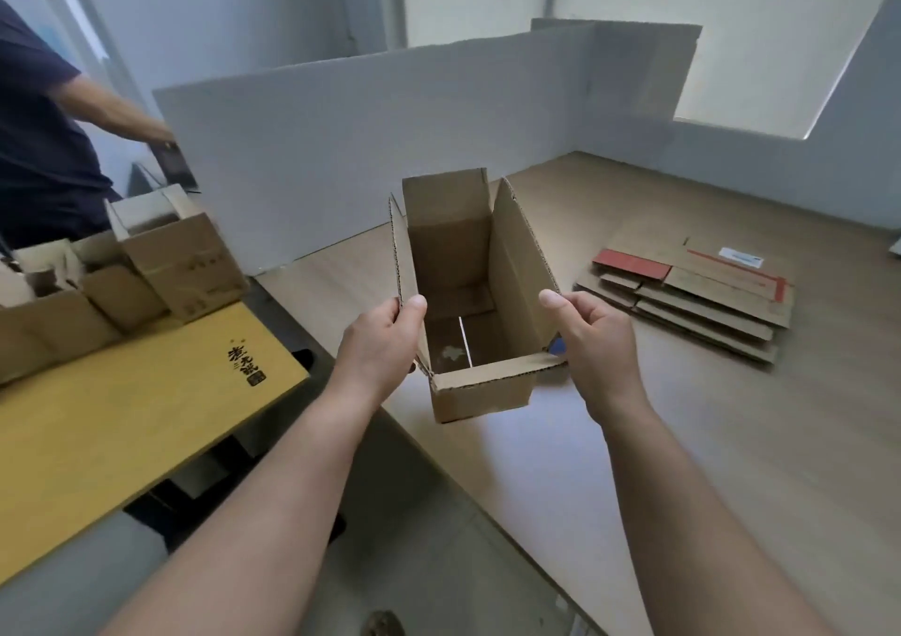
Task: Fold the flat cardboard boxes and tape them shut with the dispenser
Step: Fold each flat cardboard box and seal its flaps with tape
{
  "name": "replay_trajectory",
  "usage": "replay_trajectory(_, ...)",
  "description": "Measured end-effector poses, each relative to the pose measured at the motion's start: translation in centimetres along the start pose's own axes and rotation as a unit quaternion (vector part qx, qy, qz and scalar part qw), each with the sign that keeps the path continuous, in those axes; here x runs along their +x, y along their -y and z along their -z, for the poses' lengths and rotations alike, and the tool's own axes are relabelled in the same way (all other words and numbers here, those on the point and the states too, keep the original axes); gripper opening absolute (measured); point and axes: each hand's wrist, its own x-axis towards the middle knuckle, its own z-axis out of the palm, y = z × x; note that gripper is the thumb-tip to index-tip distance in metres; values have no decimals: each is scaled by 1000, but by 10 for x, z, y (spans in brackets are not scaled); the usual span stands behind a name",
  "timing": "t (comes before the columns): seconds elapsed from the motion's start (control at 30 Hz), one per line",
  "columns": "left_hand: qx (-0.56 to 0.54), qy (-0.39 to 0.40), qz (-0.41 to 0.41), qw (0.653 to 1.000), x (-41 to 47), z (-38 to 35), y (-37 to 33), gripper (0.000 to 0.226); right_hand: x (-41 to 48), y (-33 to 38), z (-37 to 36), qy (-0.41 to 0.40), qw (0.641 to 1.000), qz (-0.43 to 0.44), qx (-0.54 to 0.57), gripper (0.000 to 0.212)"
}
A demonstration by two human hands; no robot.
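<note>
Wooden table (731,465), white partition (365,148), open box (480,394)

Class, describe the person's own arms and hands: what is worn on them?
The left forearm and right forearm are bare, with no sleeve in view. The left hand and right hand wear no gloves; no watch, bracelet or ring shows.

The open brown box (480,394) between the fingers (414,306) is matt corrugated cardboard. The pale table (682,416) beyond them looks smooth and wood-grained.
</note>
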Motion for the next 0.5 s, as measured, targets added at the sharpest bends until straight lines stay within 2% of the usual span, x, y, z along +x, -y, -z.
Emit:
replay_trajectory(0.3,48,-127,76,988,8,85,70,48,4,5,-123,145,989,15,-34,19)
replay_trajectory(0.5,50,-166,127,977,24,147,116,49,5,13,-213,218,976,8,-21,20)
